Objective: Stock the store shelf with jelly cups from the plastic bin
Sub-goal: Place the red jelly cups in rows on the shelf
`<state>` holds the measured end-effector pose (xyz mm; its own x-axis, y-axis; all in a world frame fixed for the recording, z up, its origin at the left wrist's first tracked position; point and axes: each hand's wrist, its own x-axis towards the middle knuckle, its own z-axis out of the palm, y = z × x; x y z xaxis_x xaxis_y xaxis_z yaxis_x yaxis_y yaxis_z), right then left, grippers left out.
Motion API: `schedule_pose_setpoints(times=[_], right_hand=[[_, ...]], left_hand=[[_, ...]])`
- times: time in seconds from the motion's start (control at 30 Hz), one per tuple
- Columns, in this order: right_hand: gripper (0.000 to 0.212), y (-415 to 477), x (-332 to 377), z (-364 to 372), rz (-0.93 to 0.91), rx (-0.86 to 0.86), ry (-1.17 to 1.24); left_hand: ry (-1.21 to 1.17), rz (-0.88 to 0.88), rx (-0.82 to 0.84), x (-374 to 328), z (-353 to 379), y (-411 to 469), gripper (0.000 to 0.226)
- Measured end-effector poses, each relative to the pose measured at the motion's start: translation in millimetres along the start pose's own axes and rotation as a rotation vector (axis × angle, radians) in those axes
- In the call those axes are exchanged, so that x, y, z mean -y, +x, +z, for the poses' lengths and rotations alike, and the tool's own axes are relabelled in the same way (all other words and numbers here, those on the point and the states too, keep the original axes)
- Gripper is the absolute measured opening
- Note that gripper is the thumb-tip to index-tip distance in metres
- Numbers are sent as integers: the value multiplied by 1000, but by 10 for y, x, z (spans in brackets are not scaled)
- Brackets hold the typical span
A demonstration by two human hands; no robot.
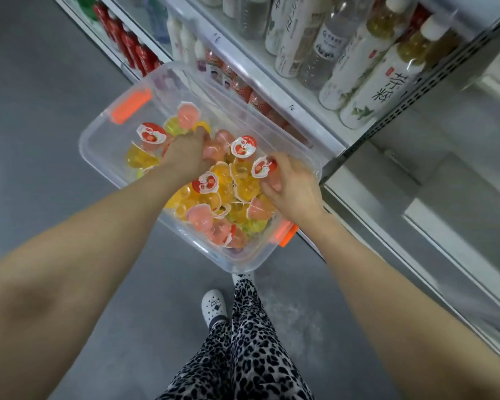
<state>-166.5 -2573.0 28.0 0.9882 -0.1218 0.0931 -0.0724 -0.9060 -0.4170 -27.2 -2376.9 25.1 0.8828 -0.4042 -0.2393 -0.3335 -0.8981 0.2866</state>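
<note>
Red bottles (127, 44) stand in a row at the upper left of the frame, above a grey floor (41, 134). At centre left lies the clear plastic bin (104, 157), with an orange latch (130, 106) at its far end. The jelly cups (231, 194) heaped inside it are yellow, orange and pink, and some have red strawberry lids.

The left hand (185, 157) reaches into the heap knuckles up, fingers bent down among the cups. Its own back hides the fingertips, so I cannot tell whether its grip has closed on anything.

Further right, the right hand (293, 187) has a narrow grip, thumb and fingers pinching a pink jelly cup (264, 168) by the bin's right wall.

Below centre are leopard-print trousers (251, 342) and a white shoe (214, 306).

The store shelf (274, 82) runs along the right, with tall bottles (367, 73) at the upper right.
</note>
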Motion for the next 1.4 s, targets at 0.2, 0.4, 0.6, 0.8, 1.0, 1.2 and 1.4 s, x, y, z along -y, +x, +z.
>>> schedule_pose_setpoints(times=[0.2, 0.4, 0.6, 0.8, 1.0, 1.2, 1.4], right_hand=[[39, -103, 115, -171, 138, -19, 204], [34, -538, 268, -547, 253, -196, 409], [29, -988, 228, -1137, 275, -388, 480], [30, -1334, -97, -1784, 317, -554, 402], [27, -1533, -700, -2542, 315, -653, 258], [26, -1388, -1510, -3294, 337, -709, 198], [32, -978, -2318, -3797, 393, -646, 179]], left_hand=[[-241, 54, -206, -54, -184, -476, 52], [-442, 167, -322, -371, -355, -983, 52], [-540, 324, -286, -969, -437, -1277, 43], [-540, 416, -213, -1718, -477, -1280, 56], [-482, 600, -194, -2622, -584, -1214, 47], [-347, 724, -285, -3609, -700, -976, 52], [-130, 768, -481, -4436, -764, -666, 65]])
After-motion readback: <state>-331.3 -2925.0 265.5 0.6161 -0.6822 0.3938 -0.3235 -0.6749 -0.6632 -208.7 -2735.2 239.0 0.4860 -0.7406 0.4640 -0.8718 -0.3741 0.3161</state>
